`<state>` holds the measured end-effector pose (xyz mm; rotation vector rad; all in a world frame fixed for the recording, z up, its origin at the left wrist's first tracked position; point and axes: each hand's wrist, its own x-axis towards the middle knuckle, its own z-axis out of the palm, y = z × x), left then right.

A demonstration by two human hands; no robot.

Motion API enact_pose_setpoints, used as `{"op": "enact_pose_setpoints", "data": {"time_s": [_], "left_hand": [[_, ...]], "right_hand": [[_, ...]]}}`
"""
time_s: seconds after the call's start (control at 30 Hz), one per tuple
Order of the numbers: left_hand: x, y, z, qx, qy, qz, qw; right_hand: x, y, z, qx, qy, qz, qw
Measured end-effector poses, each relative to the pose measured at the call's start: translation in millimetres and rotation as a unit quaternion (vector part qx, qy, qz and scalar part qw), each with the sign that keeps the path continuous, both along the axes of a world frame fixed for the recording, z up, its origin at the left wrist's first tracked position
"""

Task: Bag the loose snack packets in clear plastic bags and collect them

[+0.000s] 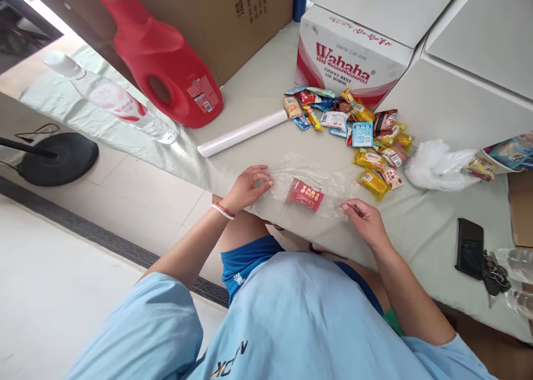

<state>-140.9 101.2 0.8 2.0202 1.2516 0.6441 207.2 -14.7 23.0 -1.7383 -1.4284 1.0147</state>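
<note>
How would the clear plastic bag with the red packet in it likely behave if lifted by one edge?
The clear bag looks thin and wrinkled, so it would probably flop and sag. The red packet inside may slide toward the low end. The left hand and right hand pin opposite edges.

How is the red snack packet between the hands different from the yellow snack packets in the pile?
The red snack packet lies alone inside a clear plastic bag, between the left hand and right hand; the yellow snack packets lie loose in the pile, outside any bag. The red one is red with pale lettering; the yellow ones are yellow with small red patches. All are small sealed wrappers lying flat on the table.
</note>
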Motion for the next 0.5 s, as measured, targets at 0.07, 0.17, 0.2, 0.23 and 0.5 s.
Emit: {"op": "enact_pose_setpoints", "data": {"time_s": [0.07,0.17,0.2,0.23,0.5], "left_hand": [[10,10,-10.9,-0.009,0.015,0.028,0.999],[19,19,-24.2,0.009,0.071,0.053,0.996],[19,21,-26.1,0.02,0.083,0.062,0.994],[17,23,-26.1,0.03,0.089,0.074,0.993],[3,2,28.0,0.206,0.046,0.239,0.948]], "right_hand": [[5,3,-11.5,-0.045,0.016,-0.029,0.998],[15,-2,-27.1,-0.08,-0.019,-0.034,0.996],[19,-5,-28.9,-0.085,-0.044,-0.031,0.995],[22,-7,-28.3,-0.084,-0.073,-0.031,0.993],[24,48,11.6,0.113,-0.278,0.018,0.954]]}}
